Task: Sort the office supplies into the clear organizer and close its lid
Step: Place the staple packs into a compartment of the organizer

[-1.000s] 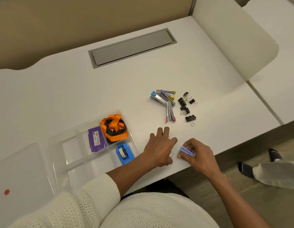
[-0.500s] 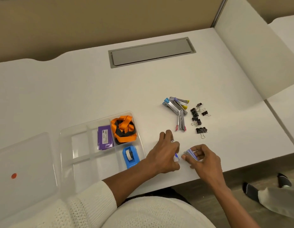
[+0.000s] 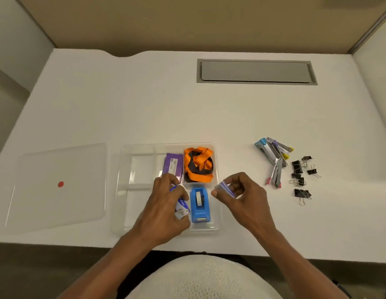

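Note:
The clear organizer (image 3: 123, 169) lies open on the white desk. It holds a purple box (image 3: 173, 166), an orange and black lanyard (image 3: 198, 164) and a blue tape dispenser (image 3: 199, 205). My left hand (image 3: 166, 206) hovers over the organizer's middle, closed on a small blue and white packet (image 3: 183, 209). My right hand (image 3: 241, 195) is just right of the organizer, pinching a thin stack of bluish cards (image 3: 225, 187). Its clear lid (image 3: 58, 186), marked with a red dot, lies flat to the left.
Several small staplers (image 3: 273, 157) lie in a pile to the right. Beside them are several black binder clips (image 3: 301, 174). A grey cable hatch (image 3: 255, 71) is set into the desk at the back. The desk's front edge is close below my hands.
Both hands moved left from the desk's front edge to the organizer, each carrying small items. The view swung left, so the organizer now sits in the middle.

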The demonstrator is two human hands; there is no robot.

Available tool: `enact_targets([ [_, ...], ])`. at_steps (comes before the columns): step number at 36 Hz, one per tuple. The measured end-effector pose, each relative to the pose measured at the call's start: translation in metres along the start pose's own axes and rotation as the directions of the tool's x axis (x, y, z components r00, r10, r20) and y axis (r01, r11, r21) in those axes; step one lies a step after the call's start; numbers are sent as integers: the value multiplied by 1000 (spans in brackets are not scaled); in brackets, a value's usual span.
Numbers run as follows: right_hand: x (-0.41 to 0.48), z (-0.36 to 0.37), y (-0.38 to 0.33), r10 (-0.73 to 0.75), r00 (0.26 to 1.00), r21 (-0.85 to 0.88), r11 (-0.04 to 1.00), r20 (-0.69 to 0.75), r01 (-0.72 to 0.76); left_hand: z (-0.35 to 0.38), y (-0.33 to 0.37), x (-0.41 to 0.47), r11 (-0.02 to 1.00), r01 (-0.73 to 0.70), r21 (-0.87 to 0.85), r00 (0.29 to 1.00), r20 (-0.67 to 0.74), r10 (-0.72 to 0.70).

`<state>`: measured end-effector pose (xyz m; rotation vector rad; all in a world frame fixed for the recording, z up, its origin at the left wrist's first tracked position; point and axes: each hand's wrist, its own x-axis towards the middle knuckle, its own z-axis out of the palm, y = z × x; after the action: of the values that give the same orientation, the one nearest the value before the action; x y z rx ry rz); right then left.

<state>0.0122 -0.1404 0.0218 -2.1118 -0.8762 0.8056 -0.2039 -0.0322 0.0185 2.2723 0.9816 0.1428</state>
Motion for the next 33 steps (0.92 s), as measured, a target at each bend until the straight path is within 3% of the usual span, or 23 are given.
enact_targets([
  [10,-9,54,-30,-63,993,-33,997,102,66,-13,-10,-11,958,-122,260,956,292,42],
  [13,-15,62,-33,-50,994,-61,997,99,56,-13,-9,-12,943,-141,301,963,262,61],
  [19,-25,76,-40,-2,998,-123,992,60,9,-27,-31,-15,977,68,204,997,15,-73],
  [23,-28,88,-52,49,996,-141,989,75,-38,-35,-53,-12,952,298,68,948,-136,-287],
  [28,-32,107,-65,80,986,-238,970,145,-43,-36,-69,-6,889,457,-37,886,-67,-458],
  [33,-37,128,-75,70,980,-274,962,186,-17,-34,-78,-2,855,508,-109,860,11,-510],
])
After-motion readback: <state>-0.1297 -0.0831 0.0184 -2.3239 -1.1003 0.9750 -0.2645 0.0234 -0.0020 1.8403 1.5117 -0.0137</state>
